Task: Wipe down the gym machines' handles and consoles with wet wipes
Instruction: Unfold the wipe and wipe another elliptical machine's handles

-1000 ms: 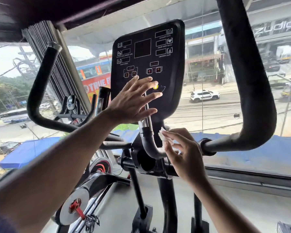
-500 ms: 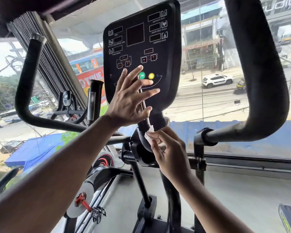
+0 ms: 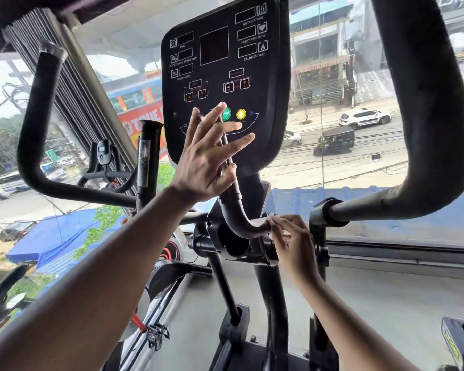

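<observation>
The left hand (image 3: pixel 204 167) lies flat, fingers spread, against the console (image 3: pixel 225 62), probably steadying it. The right hand (image 3: pixel 292 242) pinches a wet wipe (image 3: pixel 272 223) onto the curved handle (image 3: pixel 241 223), rubbing there.

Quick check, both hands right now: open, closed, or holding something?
Left hand: open, fingers spread against the console.
Right hand: pinching a wipe against the curved bar.

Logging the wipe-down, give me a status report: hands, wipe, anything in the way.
Left hand flat, fingers spread on console. Right hand pinches wet wipe against the small curved handle. Nothing blocking.
</observation>
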Tool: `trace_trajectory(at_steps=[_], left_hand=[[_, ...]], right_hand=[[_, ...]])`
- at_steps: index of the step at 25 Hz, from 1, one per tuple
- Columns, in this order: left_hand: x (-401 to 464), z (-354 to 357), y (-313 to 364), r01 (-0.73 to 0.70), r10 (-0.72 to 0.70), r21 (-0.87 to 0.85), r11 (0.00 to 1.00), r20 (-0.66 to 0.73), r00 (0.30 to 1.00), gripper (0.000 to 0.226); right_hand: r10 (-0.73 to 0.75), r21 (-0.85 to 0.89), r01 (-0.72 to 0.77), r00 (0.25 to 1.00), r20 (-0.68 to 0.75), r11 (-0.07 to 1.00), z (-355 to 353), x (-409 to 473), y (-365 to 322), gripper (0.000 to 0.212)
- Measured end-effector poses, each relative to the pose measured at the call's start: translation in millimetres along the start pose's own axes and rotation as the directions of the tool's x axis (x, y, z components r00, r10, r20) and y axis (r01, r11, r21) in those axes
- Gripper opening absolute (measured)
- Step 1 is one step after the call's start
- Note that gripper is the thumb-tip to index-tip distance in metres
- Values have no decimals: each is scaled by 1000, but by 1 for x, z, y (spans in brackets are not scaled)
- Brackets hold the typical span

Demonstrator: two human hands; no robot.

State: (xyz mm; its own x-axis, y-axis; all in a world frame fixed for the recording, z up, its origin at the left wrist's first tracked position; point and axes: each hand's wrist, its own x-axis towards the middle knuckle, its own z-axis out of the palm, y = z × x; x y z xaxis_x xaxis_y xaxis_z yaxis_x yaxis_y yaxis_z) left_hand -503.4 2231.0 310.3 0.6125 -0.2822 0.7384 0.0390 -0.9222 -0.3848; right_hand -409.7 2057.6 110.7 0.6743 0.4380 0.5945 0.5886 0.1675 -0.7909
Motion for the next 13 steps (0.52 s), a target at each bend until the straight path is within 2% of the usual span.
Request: trace_trajectory(at_steps=[2, 4, 9, 13], left_hand=[[0, 2, -1, 1, -1, 2, 1000, -4, 1000, 56], [-1, 3, -1, 2, -2, 4, 1000, -8, 1000, 56], [0, 3, -1, 9, -9, -1, 1000, -12, 1000, 57], [-1, 4, 0, 3, -3, -5, 1000, -17, 1000, 57]], right_hand=[[118, -7, -118, 993, 4, 993, 2, 5, -1, 23], [168, 32, -169, 985, 35, 985, 3, 3, -20, 20], [-3, 150, -12, 995, 96, 989, 3, -12, -73, 24], [-119, -69, 128, 986, 119, 989, 3, 4, -37, 22]])
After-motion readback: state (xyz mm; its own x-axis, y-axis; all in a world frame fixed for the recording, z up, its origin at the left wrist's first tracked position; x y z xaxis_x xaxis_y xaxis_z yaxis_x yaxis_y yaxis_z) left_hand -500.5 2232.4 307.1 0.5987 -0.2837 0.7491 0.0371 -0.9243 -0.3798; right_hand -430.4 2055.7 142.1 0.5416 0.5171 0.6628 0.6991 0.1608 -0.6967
